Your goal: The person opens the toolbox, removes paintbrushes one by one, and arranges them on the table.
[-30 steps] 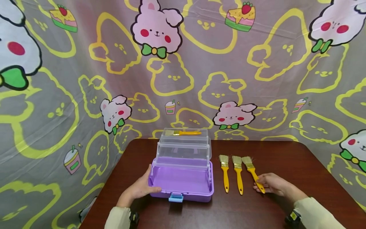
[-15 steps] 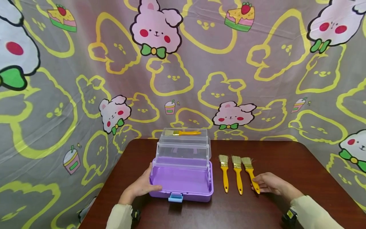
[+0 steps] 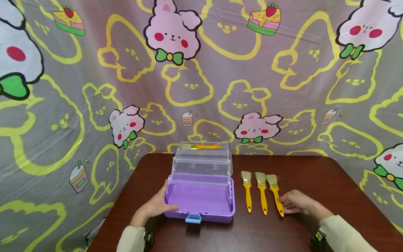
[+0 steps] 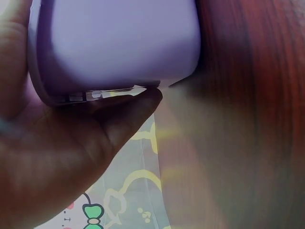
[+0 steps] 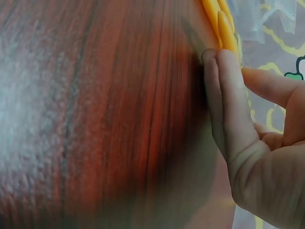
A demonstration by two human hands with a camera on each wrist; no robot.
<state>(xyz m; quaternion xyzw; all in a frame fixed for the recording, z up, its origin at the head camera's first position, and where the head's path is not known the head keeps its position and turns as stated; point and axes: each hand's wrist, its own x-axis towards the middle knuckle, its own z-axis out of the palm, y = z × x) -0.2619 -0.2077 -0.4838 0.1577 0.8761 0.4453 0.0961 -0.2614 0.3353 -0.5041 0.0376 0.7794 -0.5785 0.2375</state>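
Note:
A purple toolbox (image 3: 217,218) with raised clear tiers and a light blue latch (image 3: 193,218) stands open on the table. My left hand (image 3: 154,206) grips its left end, thumb over the front rim; in the left wrist view, a finger lies along the purple wall (image 4: 124,43). To the box's right, three paintbrushes with yellow handles lie side by side, bristles away from me: a left one (image 3: 248,197), a middle one (image 3: 262,197) and a right one (image 3: 274,191). My right hand (image 3: 300,203) pinches the right paintbrush's handle near its end. Yellow handles (image 5: 220,24) show beyond its fingertips.
Another yellow-handled paintbrush (image 3: 207,147) lies in the top clear tray (image 3: 204,154). The dark red-brown wooden table (image 3: 315,171) is backed by a grey cloth (image 3: 201,122) printed with cartoon figures, which also hangs on both sides.
My right hand has shifted the right paintbrush's handle end leftward, so it lies nearer parallel to the other two. The left hand has stayed on the toolbox.

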